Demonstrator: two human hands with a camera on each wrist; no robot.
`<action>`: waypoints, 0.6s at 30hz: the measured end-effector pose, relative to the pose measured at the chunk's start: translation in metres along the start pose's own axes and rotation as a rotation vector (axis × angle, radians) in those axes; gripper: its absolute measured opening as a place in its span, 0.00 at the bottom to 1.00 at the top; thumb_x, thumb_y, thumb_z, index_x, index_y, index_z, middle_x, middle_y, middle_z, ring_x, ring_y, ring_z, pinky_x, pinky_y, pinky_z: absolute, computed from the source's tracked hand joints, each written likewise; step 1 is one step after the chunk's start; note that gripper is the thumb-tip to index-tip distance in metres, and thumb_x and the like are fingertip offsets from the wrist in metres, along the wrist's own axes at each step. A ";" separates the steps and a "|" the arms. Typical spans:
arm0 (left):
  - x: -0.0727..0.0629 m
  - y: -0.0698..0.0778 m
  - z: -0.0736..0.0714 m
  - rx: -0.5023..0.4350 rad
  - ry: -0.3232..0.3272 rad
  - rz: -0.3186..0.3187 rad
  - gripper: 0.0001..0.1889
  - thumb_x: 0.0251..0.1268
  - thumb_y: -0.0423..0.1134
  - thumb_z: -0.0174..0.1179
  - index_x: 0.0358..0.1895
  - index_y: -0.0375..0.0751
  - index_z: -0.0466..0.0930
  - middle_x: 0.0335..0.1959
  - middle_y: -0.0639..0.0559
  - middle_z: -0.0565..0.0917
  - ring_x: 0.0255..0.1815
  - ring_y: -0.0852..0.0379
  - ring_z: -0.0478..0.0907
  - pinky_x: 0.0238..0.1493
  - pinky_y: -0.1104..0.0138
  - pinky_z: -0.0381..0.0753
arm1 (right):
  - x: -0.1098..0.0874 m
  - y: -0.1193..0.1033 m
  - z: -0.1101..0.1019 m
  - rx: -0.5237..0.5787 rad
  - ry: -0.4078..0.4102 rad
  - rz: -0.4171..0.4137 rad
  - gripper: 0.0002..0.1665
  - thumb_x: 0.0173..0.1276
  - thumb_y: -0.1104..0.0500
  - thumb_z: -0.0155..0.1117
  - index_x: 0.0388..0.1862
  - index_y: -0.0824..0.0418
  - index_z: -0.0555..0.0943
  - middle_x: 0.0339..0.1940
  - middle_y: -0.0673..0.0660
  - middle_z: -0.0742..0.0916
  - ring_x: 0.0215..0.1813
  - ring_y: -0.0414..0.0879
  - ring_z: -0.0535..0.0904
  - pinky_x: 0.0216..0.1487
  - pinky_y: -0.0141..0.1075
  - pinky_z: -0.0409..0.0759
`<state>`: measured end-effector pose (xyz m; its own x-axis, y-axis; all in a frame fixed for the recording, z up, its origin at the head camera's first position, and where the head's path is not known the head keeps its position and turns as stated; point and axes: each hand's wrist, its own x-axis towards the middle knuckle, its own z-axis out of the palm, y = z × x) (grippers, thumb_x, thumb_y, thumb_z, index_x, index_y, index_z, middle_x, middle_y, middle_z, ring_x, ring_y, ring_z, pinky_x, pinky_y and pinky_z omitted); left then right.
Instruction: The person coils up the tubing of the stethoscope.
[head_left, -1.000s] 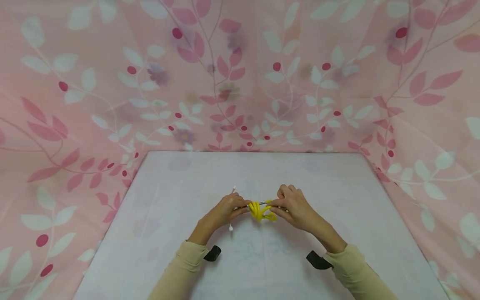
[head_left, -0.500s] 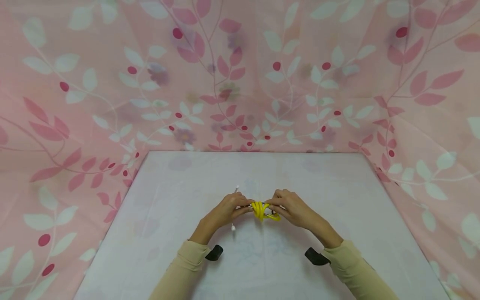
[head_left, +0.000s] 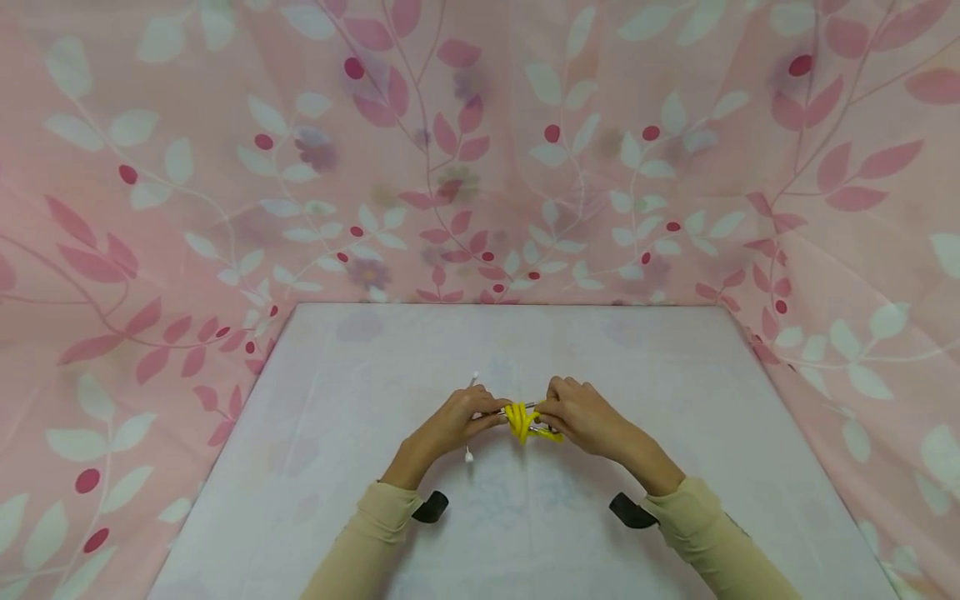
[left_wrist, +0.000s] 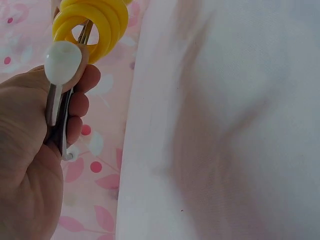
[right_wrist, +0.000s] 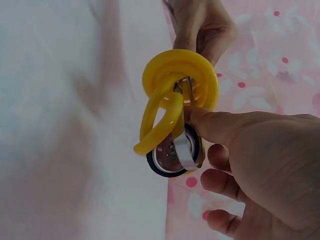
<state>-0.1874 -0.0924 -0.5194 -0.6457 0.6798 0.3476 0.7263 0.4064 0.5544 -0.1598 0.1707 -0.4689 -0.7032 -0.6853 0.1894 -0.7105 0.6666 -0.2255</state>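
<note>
Between both hands, over the middle of the table, is a stethoscope (head_left: 517, 423) with its yellow tubing wound into a coil. My left hand (head_left: 453, 418) grips its metal ear tubes, and a white ear tip (left_wrist: 62, 62) sticks out on each side of that hand. Thumb and forefinger of my right hand (head_left: 588, 418) pinch the coil's other end, close by the round chest piece (right_wrist: 167, 159) with its dark rim. A loose loop of yellow tubing (right_wrist: 160, 120) stands out from the coil in the right wrist view. The pinched part itself is mostly hidden by the fingers.
A white cloth-covered table (head_left: 517, 533) lies under the hands. Pink leaf-patterned fabric (head_left: 480, 150) hangs behind it and along both sides. Black wrist mounts (head_left: 430, 507) jut inward from each cuff.
My right hand has moved slightly left, closing in on the coil, and its raised fingers have come down a little. My left hand and the stethoscope have shifted slightly right.
</note>
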 end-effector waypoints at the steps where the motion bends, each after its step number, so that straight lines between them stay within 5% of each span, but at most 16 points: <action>1: 0.000 0.000 0.001 -0.006 0.005 -0.001 0.15 0.63 0.38 0.66 0.53 0.43 0.85 0.33 0.58 0.85 0.31 0.66 0.70 0.32 0.71 0.74 | -0.001 0.000 0.000 -0.003 0.006 -0.007 0.08 0.66 0.56 0.68 0.43 0.52 0.88 0.34 0.49 0.76 0.33 0.40 0.64 0.32 0.30 0.60; 10: 0.002 -0.002 0.002 -0.028 0.038 -0.006 0.16 0.63 0.38 0.66 0.54 0.44 0.85 0.34 0.59 0.86 0.31 0.66 0.71 0.34 0.73 0.73 | -0.009 0.002 0.000 0.100 0.011 0.056 0.08 0.69 0.60 0.65 0.45 0.59 0.85 0.45 0.54 0.72 0.38 0.41 0.71 0.34 0.27 0.73; 18: 0.001 -0.007 0.002 -0.058 0.100 0.011 0.16 0.61 0.36 0.67 0.53 0.43 0.85 0.33 0.58 0.87 0.32 0.65 0.71 0.32 0.61 0.77 | -0.010 0.005 0.006 0.276 0.067 0.180 0.11 0.69 0.60 0.65 0.49 0.61 0.86 0.47 0.57 0.74 0.34 0.37 0.73 0.33 0.25 0.75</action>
<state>-0.1928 -0.0935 -0.5242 -0.6605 0.6184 0.4258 0.7203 0.3619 0.5918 -0.1558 0.1793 -0.4778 -0.8233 -0.5370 0.1837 -0.5469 0.6640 -0.5099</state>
